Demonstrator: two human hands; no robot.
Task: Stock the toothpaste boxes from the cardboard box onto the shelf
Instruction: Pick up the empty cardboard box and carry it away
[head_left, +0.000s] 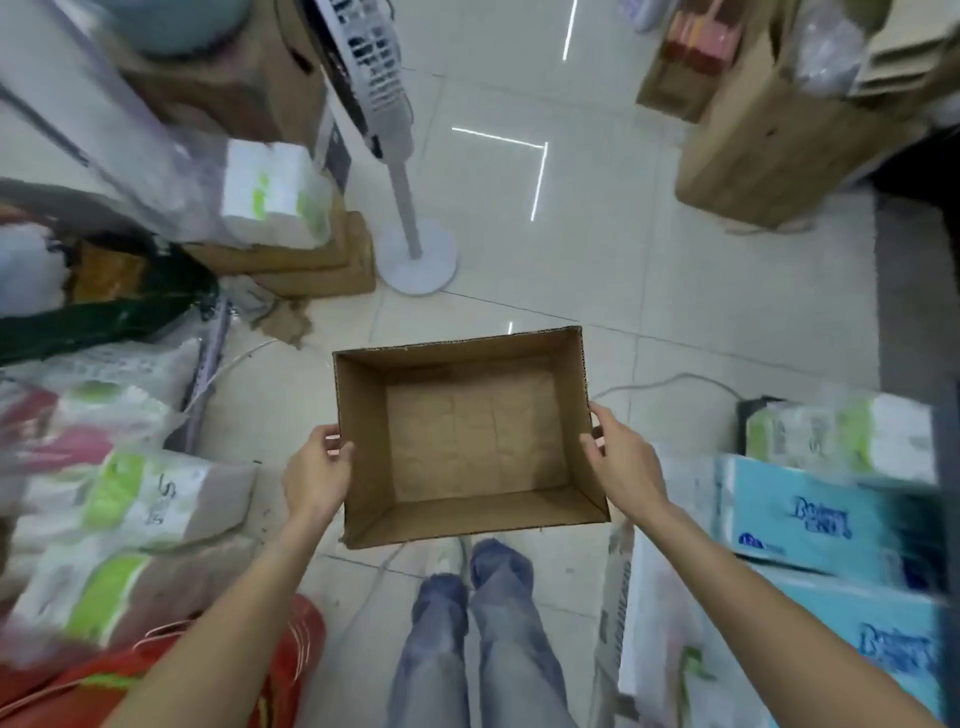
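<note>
Glossy tiled floor (649, 291) beneath rectangular corrugated cardboard box (470, 499), left hand (317, 475) and right hand (626, 462) gripping its sides

From my remote view I see two bare forearms, with no sleeves, no watch and no rings on them. The left hand (317, 475) and the right hand (623, 460) wear no gloves. Lower in the picture there are the legs in loose grey-blue trousers (483, 639), the cloth is a little faded and has soft folds. Under the trouser ends, one light-coloured shoe (445, 557) shows, partly hidden and blurred.
</note>
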